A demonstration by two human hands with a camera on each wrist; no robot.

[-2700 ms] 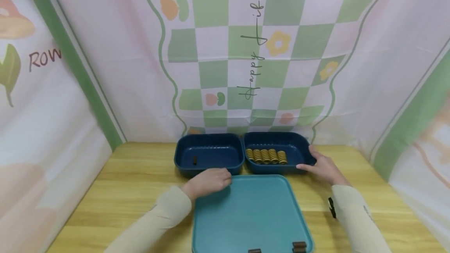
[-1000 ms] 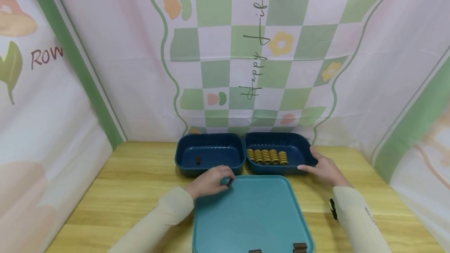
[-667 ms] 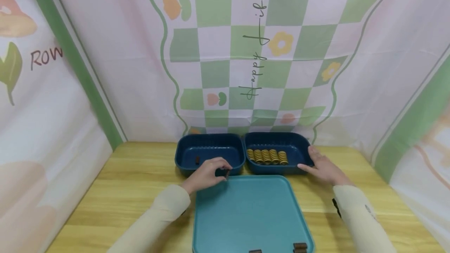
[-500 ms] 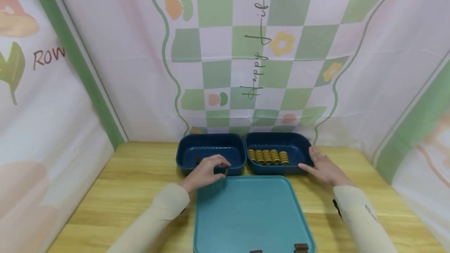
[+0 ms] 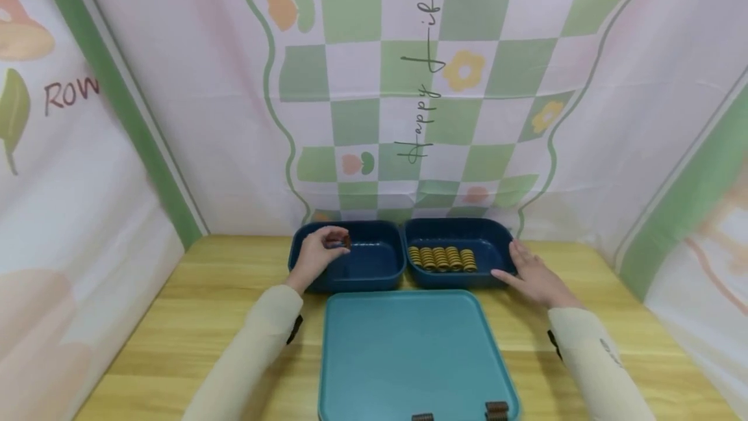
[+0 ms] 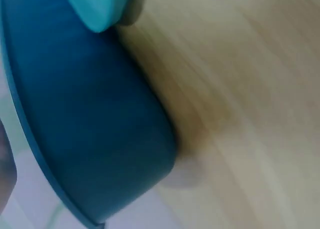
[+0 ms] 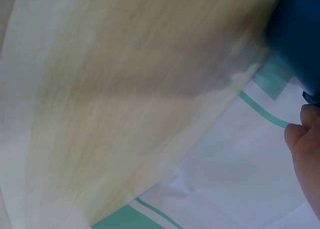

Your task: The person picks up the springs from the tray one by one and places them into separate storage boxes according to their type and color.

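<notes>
Pinching a brown piece (image 5: 347, 240) with the left hand (image 5: 317, 255), I have it over the left box (image 5: 380, 262) near the back edge of the desk (image 5: 175, 317); the right hand (image 5: 536, 277), which I have loose, touches the right box (image 5: 491, 245) at its front right corner.

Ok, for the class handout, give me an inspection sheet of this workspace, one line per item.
Surface: wooden table.
Job's things: left blue bin; right blue bin holding banded yellow stacks; teal tray with dark brown pieces on it.
Clutter: nothing seen.
Hands: left hand pinches a small brown piece over the left blue bin; right hand touches the right blue bin's corner.
Cables: nothing seen.
Surroundings: printed cloth behind, reading "Happy Life".
</notes>
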